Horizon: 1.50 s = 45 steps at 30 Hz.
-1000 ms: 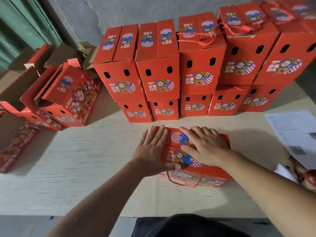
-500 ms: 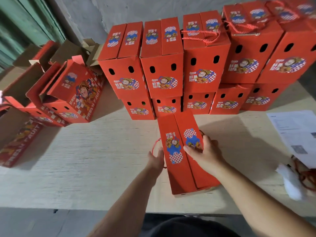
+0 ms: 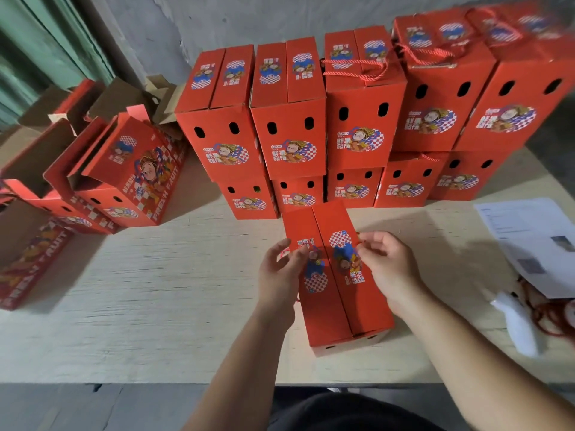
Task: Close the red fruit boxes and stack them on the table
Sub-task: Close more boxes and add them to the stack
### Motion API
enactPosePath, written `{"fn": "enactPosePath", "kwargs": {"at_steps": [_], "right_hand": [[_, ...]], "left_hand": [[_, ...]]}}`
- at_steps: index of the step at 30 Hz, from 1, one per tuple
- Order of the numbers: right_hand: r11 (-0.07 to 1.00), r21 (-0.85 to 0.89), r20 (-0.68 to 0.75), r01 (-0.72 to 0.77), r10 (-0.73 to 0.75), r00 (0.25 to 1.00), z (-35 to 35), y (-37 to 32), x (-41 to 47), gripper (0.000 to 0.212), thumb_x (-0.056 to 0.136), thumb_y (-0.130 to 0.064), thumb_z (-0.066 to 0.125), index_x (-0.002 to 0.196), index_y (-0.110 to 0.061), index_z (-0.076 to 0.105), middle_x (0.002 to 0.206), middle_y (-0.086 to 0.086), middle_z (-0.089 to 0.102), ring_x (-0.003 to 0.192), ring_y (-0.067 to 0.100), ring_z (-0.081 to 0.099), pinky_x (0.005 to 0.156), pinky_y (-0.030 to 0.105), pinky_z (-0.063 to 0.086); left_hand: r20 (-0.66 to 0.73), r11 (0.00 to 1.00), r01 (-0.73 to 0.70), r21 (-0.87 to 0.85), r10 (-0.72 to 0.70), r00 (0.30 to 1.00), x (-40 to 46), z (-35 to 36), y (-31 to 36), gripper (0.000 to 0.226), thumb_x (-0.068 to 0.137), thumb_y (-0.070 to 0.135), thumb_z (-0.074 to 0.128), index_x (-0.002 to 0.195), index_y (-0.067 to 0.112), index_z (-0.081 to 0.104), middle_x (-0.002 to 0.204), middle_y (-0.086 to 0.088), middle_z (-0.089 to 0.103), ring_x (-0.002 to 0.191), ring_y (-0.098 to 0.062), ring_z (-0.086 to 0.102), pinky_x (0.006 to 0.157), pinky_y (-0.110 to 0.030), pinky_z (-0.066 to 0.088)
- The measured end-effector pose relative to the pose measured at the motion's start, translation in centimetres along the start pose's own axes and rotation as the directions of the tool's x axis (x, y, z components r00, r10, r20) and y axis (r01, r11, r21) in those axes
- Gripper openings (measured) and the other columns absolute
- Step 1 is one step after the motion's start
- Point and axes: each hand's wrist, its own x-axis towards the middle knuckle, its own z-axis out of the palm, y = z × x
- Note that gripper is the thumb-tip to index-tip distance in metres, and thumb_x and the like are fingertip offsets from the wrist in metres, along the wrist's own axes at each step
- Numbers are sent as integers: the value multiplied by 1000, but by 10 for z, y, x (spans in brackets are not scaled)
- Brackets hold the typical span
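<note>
Box (image 3: 336, 275) upright on table (image 3: 155, 306), near edge, in front of stacked boxes (image 3: 292, 119); 2 top flaps meet. Left hand (image 3: 280, 275) fingers curled on left side near red cord; right hand (image 3: 385, 269) fingers loosely curled, grip unclear. Advice: seat flaps flush, free cord before lifting to stack.

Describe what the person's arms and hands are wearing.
Nothing shows on either. The left hand and right hand are bare, with no gloves, rings or watch visible. Both forearms are bare as far as the frame shows, no sleeves in view. Dark clothing shows at the bottom edge.
</note>
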Motion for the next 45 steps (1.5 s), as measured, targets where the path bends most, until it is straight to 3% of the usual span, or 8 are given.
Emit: {"fn": "enactPosePath", "kwargs": {"at_steps": [8, 14, 18, 25, 31, 35, 39, 45], "right_hand": [[631, -704, 205, 326, -259, 944, 2, 11, -25, 66, 86, -32, 81, 145, -26, 51, 121, 9, 46, 109, 30, 52, 90, 38, 50], [782, -511, 56, 357, -384, 922, -17, 4, -32, 25, 92, 1, 64, 95, -20, 76, 95, 0, 74, 93, 26, 70, 76, 31, 49], [955, 112, 287, 276, -297, 911, 3, -42, -63, 18, 90, -20, 63, 97, -31, 76, 92, -4, 78, 92, 11, 72, 85, 26, 53], [940, -46, 403, 339, -293, 867, 43, -47, -91, 11, 83, -42, 61, 85, -52, 64, 80, -28, 67, 77, -20, 59, 64, 6, 44], [990, 100, 567, 100, -140, 812, 53, -112, -69, 29, 92, -38, 64, 89, -10, 70, 75, 4, 68, 70, 17, 67, 69, 27, 53], [935, -270, 726, 230, 41, 686, 69, -136, -68, 29, 93, -46, 64, 116, -31, 57, 94, -6, 72, 102, 12, 66, 89, 33, 47], [978, -197, 692, 74, 85, 717, 84, -98, -94, 48, 95, -44, 60, 136, -28, 41, 115, -2, 70, 106, 13, 64, 95, 38, 50], [983, 160, 528, -94, -4, 849, 92, -139, -72, 26, 87, -33, 62, 66, -22, 73, 65, 3, 44, 49, 12, 41, 61, 34, 36]], "left_hand": [[-45, 983, -36, -178, 28, 999, -16, -4, 5, 21, 104, 14, 62, 125, 16, 61, 78, -3, 74, 69, -14, 68, 58, -27, 54], [146, 953, -25, -303, 73, 987, -40, 3, 38, 15, 104, 13, 59, 117, 19, 64, 90, -2, 63, 60, -11, 47, 56, -26, 45], [274, 943, -279, -181, 321, 907, -69, 16, 66, 22, 99, 18, 61, 120, 16, 65, 90, 6, 65, 67, -12, 57, 63, -21, 50], [614, 613, -696, 375, 398, 682, -79, -9, 85, 24, 99, 42, 63, 122, 38, 67, 120, 9, 68, 116, -11, 67, 94, -28, 54], [420, 640, -687, 344, 549, 722, -64, -53, 97, 21, 106, 20, 61, 126, 23, 66, 102, 2, 73, 88, -5, 71, 73, -24, 53], [379, 693, -704, 158, 616, 691, -74, -59, 93, 41, 102, -10, 44, 139, 6, 53, 128, 19, 67, 120, 1, 65, 86, -16, 55], [437, 629, -761, 158, 647, 625, -73, -63, 86, 31, 106, 16, 51, 135, 19, 61, 144, 5, 61, 139, -17, 54, 109, -40, 50], [303, 491, -745, 452, 701, 646, -55, -81, 104, 20, 105, 35, 57, 120, 30, 68, 116, 13, 72, 91, -5, 73, 69, -19, 55]]}}
